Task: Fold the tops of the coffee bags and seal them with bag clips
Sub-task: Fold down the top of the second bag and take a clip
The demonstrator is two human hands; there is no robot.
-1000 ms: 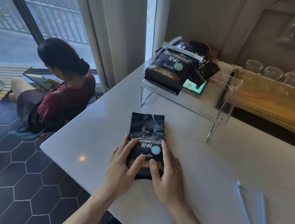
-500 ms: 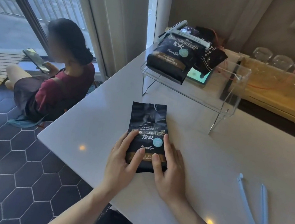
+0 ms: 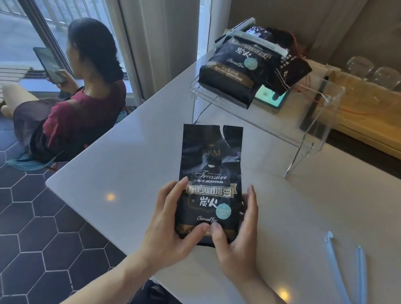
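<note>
A: We've stood the coffee bag (image 3: pixel 210 178) up off the surface (image 3: pixel 287 211); a second ago it lay flat. Left hand (image 3: pixel 168 225) and right hand (image 3: pixel 237 238) both have fingers clasped round its lower half.

B: So the torn top's free to fold. The blue bag clip (image 3: pixel 345 278) lies open well to our right. The acrylic stand (image 3: pixel 323 120) with a clipped bag (image 3: pixel 233 73) sits behind, not blocking us.

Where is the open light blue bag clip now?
The light blue plastic bag clip lies on the white table, lower right in the head view, right of the right hand.
</note>
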